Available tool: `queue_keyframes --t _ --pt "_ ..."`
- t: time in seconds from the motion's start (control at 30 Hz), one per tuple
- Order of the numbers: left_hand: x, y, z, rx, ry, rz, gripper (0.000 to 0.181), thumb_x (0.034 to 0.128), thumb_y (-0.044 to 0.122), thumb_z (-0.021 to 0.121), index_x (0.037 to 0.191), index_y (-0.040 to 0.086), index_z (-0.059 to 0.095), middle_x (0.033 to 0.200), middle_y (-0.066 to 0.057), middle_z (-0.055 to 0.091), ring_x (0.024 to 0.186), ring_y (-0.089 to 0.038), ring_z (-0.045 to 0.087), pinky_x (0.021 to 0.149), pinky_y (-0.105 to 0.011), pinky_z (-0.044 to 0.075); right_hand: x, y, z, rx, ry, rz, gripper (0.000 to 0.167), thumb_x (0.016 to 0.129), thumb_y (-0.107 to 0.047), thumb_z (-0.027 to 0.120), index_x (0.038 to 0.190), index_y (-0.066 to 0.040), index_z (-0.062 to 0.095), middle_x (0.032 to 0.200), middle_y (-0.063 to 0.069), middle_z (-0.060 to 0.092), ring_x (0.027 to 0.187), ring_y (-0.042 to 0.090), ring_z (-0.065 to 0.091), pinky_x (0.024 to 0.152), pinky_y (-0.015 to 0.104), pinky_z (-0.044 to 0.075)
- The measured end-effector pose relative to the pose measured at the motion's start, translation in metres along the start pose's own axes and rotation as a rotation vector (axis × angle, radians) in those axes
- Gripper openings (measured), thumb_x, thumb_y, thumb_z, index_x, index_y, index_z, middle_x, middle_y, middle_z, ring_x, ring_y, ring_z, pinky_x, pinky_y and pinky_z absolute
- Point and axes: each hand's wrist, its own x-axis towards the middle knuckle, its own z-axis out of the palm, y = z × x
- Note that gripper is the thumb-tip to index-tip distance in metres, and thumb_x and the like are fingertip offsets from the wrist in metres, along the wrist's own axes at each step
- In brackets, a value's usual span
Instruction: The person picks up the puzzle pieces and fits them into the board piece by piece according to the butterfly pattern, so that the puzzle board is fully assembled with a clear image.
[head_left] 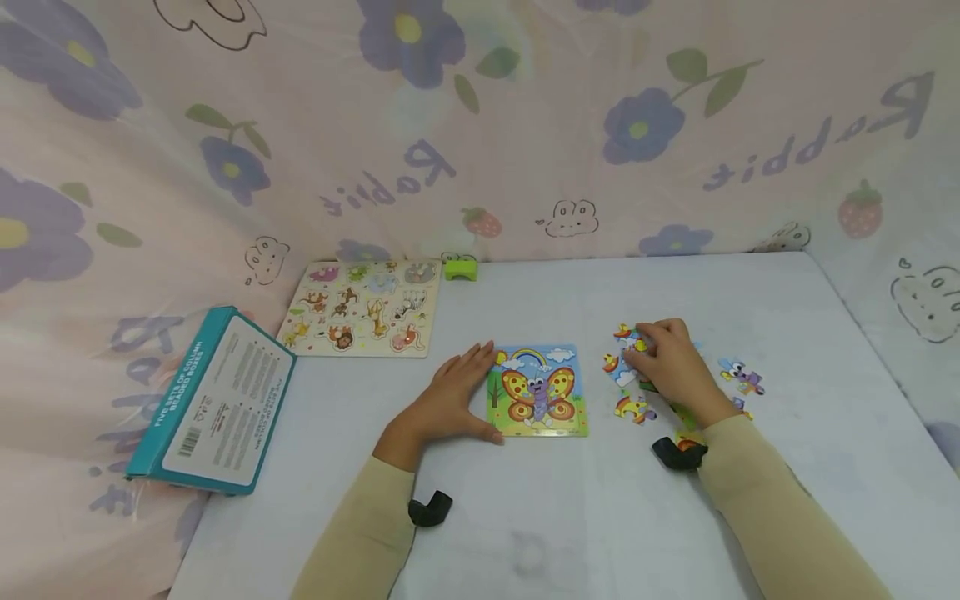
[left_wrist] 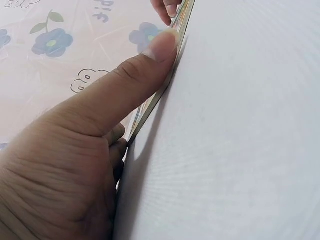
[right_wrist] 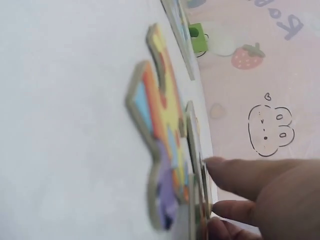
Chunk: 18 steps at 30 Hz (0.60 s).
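Observation:
A square butterfly puzzle board [head_left: 537, 392] lies flat on the table. My left hand [head_left: 450, 400] rests against its left side, fingers at the upper corner and thumb by the lower edge. In the left wrist view the left thumb [left_wrist: 162, 47] touches the board's edge. To the right, my right hand [head_left: 678, 367] pinches a colourful puzzle piece [head_left: 637, 343] between thumb and fingers, among other loose pieces. One yellow and orange piece [head_left: 634, 408] lies just below that hand; a purple one [head_left: 742, 375] is to its right. Some pieces are hidden under the right hand.
An animal puzzle board [head_left: 360, 350] lies at the back left, with a green arch block [head_left: 461, 270] beside it. A teal-edged box [head_left: 225, 408] leans at the left. A patterned curtain [head_left: 510, 133] hangs behind the white table [head_left: 510, 508].

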Motion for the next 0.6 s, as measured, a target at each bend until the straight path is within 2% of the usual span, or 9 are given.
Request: queue_keyframes --t 0.07,0.2,0.27,0.33,0.47,0.53,0.6 --pt "-0.0006 0.0003 -0.0003 -0.004 -0.003 -0.005 0.144 0.0676 0.067 0.098 0.176 0.013 0.02 0.182 0.003 0.008 0.165 -0.014 -0.001 0.131 -0.042 0.001 0.0041 -0.0048 -0.0004 -0.014 -0.001 0.027 0.067 0.111 -0.031 0.067 0.159 0.009 0.044 0.15 0.035 0.032 0.108 0.044 0.055 0.095 0.062 0.051" --pt "0.0001 0.0023 -0.0006 -0.011 -0.008 -0.007 0.143 0.0684 0.066 0.098 0.176 0.014 0.02 0.182 0.003 0.008 0.165 -0.014 -0.001 0.131 -0.041 0.001 0.0075 -0.0074 -0.0013 0.016 0.016 0.057 0.063 0.109 -0.023 0.071 0.154 0.012 0.044 0.147 0.037 0.037 0.115 0.048 0.054 0.098 0.065 0.051" --pt "0.0006 0.0023 -0.0002 -0.005 -0.005 -0.01 0.143 0.0684 0.066 0.098 0.176 0.014 0.02 0.182 0.004 0.008 0.165 -0.014 -0.001 0.131 -0.041 0.001 0.0081 -0.0068 -0.0015 0.054 0.026 0.06 0.062 0.109 -0.02 0.071 0.155 0.009 0.042 0.143 0.035 0.043 0.119 0.049 0.055 0.097 0.064 0.052" --pt "0.0004 0.0023 -0.0003 -0.002 -0.003 -0.017 0.143 0.0683 0.066 0.098 0.176 0.014 0.02 0.182 0.004 0.008 0.165 -0.014 -0.001 0.131 -0.04 0.001 0.0081 -0.0053 -0.0018 0.076 0.04 0.048 0.058 0.109 -0.017 0.07 0.156 0.003 0.042 0.137 0.03 0.05 0.117 0.046 0.058 0.09 0.058 0.054" --pt "-0.0006 0.0021 -0.0005 -0.004 -0.003 -0.022 0.144 0.0683 0.067 0.098 0.176 0.015 0.019 0.182 0.005 0.007 0.165 -0.014 -0.001 0.131 -0.041 0.001 0.0043 -0.0049 -0.0041 0.112 0.069 0.013 0.05 0.111 -0.013 0.065 0.159 -0.01 0.05 0.122 0.019 0.057 0.095 0.036 0.059 0.067 0.041 0.053" --pt "-0.001 0.0024 -0.0008 -0.006 -0.005 -0.023 0.144 0.0683 0.067 0.098 0.176 0.014 0.019 0.182 0.005 0.006 0.165 -0.014 -0.001 0.131 -0.041 0.001 0.0017 -0.0065 -0.0067 0.132 0.091 -0.005 0.047 0.113 -0.014 0.063 0.158 -0.01 0.052 0.119 0.017 0.057 0.092 0.034 0.058 0.061 0.035 0.05" --pt "-0.001 0.0025 -0.0008 0.004 -0.008 -0.026 0.144 0.0684 0.068 0.098 0.176 0.014 0.019 0.182 0.006 0.006 0.165 -0.014 -0.001 0.131 -0.041 0.001 -0.0006 -0.0098 -0.0098 0.165 0.108 -0.015 0.043 0.113 -0.017 0.063 0.154 -0.007 0.053 0.12 0.017 0.057 0.096 0.034 0.062 0.06 0.03 0.051"
